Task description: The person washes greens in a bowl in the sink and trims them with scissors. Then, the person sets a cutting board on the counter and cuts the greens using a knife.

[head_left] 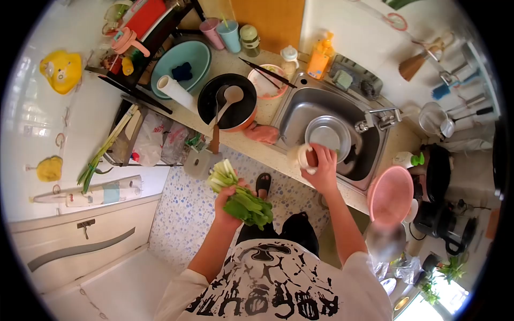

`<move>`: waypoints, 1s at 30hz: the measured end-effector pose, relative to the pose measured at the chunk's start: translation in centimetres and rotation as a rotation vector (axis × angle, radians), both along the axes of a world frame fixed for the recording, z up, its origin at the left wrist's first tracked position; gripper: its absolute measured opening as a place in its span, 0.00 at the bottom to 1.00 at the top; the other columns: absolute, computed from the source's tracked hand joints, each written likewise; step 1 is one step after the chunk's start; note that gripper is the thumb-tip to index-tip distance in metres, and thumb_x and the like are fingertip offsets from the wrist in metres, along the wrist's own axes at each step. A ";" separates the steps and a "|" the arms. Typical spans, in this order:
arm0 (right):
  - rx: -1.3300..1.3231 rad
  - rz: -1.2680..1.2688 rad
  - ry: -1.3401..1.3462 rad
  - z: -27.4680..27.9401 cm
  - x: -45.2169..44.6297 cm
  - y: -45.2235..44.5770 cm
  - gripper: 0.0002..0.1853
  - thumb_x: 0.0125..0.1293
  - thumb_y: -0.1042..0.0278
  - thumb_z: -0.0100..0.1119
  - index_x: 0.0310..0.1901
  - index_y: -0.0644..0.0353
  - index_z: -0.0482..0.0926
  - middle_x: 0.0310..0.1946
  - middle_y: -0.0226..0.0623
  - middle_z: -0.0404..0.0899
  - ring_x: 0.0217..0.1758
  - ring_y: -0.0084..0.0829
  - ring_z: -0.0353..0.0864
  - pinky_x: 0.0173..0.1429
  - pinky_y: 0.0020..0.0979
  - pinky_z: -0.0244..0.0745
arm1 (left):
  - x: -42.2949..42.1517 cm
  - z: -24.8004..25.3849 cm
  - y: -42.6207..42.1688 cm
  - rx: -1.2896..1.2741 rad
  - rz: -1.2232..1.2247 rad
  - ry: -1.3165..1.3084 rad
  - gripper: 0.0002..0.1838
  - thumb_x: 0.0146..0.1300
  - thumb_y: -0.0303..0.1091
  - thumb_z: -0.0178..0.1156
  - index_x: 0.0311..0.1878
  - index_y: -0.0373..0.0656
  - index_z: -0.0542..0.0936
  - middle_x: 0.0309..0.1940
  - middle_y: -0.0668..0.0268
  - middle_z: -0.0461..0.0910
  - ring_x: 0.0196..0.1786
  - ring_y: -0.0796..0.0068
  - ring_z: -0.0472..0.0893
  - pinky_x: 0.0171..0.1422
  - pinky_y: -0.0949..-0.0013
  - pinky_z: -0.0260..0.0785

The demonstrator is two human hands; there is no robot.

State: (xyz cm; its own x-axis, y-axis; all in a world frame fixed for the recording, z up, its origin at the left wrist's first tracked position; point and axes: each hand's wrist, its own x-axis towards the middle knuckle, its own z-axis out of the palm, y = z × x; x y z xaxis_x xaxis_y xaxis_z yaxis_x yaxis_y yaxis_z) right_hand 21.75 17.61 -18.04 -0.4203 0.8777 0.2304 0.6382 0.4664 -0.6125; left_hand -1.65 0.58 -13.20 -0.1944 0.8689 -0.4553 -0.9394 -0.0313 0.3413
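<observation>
Counter: long speckled pale worktop (254,151), running across beyond both hands.
T-shirt: white cloth (241,251) with bold black lettering across the chest, below both hands; letters distorted, no word read with confidence.
Sink: rectangular stainless-steel basin (310,107), just beyond the right hand.
Teal tub: round, wide, plastic-looking (195,56), well beyond the left hand; no writing made out.
Pan: round, black inside, orange outside (238,125), beyond the left hand; two utensils lie in it.
Pink bowl: deep, round, plastic-looking (392,195), to the right of the right hand.
Greens: bunch of leafy green vegetable with pale cut stalks (249,208), held in the left hand (227,199), fingers wrapped round it, over the floor.
Metal bowl: round, silver-coloured (327,134), in the sink, near the right hand.
Pouch: orange, upright (318,60), beyond the sink from the right hand; print too small to read.
Small object: rounded, cream and brown (300,155), gripped by the right hand (323,167), near the sink's edge; identity and label cannot be told.
</observation>
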 end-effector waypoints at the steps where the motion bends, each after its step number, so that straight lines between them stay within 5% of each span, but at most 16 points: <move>1: -0.012 0.012 -0.007 -0.9 -2.1 1.6 0.39 0.41 0.71 0.73 0.62 0.54 0.74 0.57 0.39 0.77 0.59 0.51 0.72 0.66 0.47 0.68 | -0.8 0.3 0.7 0.000 -0.035 -0.006 0.27 0.58 0.33 0.61 0.63 0.52 0.72 0.40 0.69 0.75 0.41 0.68 0.76 0.57 0.56 0.71; 12: -0.159 0.154 -0.009 -7.6 -16.8 14.1 0.41 0.41 0.78 0.67 0.64 0.52 0.73 0.63 0.39 0.73 0.62 0.53 0.71 0.68 0.44 0.71 | -6.4 0.1 6.5 0.024 -0.181 0.020 0.27 0.59 0.32 0.62 0.62 0.51 0.70 0.40 0.68 0.73 0.43 0.68 0.73 0.57 0.56 0.67; 19: -0.158 0.161 -0.020 -7.9 -18.0 15.1 0.40 0.42 0.80 0.63 0.64 0.51 0.73 0.63 0.42 0.73 0.64 0.52 0.72 0.69 0.44 0.67 | -7.4 -0.3 7.7 -0.004 -0.199 -0.017 0.26 0.60 0.32 0.62 0.63 0.52 0.70 0.40 0.68 0.73 0.43 0.68 0.74 0.57 0.56 0.68; 30: -0.342 0.093 0.119 -7.5 -16.0 13.6 0.49 0.47 0.78 0.66 0.75 0.45 0.61 0.76 0.46 0.58 0.74 0.56 0.64 0.71 0.45 0.71 | -7.2 -0.3 9.5 -0.020 -0.297 -0.021 0.27 0.60 0.33 0.62 0.64 0.52 0.70 0.41 0.68 0.74 0.43 0.67 0.76 0.58 0.56 0.70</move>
